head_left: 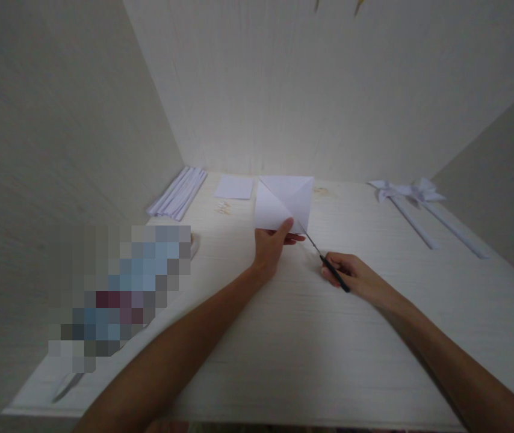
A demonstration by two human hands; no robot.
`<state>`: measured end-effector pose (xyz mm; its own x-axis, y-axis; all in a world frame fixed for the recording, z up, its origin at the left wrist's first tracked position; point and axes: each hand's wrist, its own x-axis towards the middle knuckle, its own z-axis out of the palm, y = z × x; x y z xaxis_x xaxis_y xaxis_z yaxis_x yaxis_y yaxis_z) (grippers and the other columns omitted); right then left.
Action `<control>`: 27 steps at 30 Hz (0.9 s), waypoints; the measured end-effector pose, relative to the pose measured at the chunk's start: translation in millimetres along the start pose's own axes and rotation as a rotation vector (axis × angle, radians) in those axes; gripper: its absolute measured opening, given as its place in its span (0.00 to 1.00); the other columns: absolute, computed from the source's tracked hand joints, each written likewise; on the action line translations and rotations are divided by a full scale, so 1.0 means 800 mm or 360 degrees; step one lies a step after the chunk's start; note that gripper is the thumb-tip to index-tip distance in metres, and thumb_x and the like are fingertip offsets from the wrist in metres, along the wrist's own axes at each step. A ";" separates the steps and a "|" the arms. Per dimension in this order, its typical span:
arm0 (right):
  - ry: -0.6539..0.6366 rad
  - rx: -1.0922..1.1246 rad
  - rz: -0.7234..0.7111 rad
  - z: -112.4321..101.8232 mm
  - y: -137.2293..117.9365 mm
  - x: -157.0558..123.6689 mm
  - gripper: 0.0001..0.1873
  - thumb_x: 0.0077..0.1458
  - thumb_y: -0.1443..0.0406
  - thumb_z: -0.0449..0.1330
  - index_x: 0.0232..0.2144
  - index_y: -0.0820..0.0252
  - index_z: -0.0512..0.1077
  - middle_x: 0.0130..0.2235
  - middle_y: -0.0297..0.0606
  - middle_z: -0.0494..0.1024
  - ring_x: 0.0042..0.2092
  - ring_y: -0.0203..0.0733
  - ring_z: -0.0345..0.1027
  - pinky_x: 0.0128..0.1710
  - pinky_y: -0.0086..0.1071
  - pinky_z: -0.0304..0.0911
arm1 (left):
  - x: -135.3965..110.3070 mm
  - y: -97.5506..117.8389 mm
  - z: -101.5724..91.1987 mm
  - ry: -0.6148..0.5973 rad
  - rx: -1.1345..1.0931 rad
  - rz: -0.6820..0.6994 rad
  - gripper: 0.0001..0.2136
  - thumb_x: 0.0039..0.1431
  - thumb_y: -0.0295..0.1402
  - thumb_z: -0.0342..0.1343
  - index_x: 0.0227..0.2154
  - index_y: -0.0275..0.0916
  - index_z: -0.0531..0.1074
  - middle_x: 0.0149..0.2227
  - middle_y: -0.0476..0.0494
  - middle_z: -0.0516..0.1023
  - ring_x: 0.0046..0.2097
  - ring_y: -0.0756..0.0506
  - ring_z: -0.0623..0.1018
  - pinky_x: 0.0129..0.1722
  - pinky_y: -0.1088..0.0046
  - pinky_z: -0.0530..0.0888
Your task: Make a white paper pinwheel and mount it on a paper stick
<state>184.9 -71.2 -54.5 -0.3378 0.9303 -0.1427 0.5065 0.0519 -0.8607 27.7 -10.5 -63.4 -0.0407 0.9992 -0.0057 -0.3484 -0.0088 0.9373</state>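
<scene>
My left hand (pixel 271 245) pinches the lower edge of a white square sheet of paper (pixel 284 198), thumb on top and fingers beneath. Diagonal crease lines run across the sheet, which is held up above the table. In my right hand (pixel 345 272) is a pair of scissors (pixel 334 273) with black handles. Their thin blades point up and left and reach the paper's lower right part, close to my left fingertips. Whether the blades are parted I cannot tell.
Rolled white paper sticks (pixel 178 193) lie at the back left. Beside them are a flat white paper (pixel 233 187) and small pale pieces (pixel 223 208). Two paper pinwheels (pixel 424 192) on sticks lie at right. A pixelated object (pixel 135 288) sits at left. Walls enclose the table (pixel 257 361).
</scene>
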 end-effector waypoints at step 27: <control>0.0006 0.0018 -0.0002 0.000 -0.002 -0.001 0.18 0.47 0.55 0.54 0.17 0.58 0.53 0.19 0.26 0.52 0.21 0.30 0.46 0.19 0.27 0.43 | -0.003 0.006 -0.003 -0.0058 0.0044 0.0108 0.08 0.44 0.33 0.55 0.18 0.33 0.68 0.16 0.48 0.72 0.17 0.51 0.72 0.17 0.78 0.67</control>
<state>184.2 -71.7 -52.8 -0.3355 0.9316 -0.1401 0.4971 0.0488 -0.8663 24.0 -12.7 -60.1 -0.0291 0.9971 0.0700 -0.3198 -0.0756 0.9445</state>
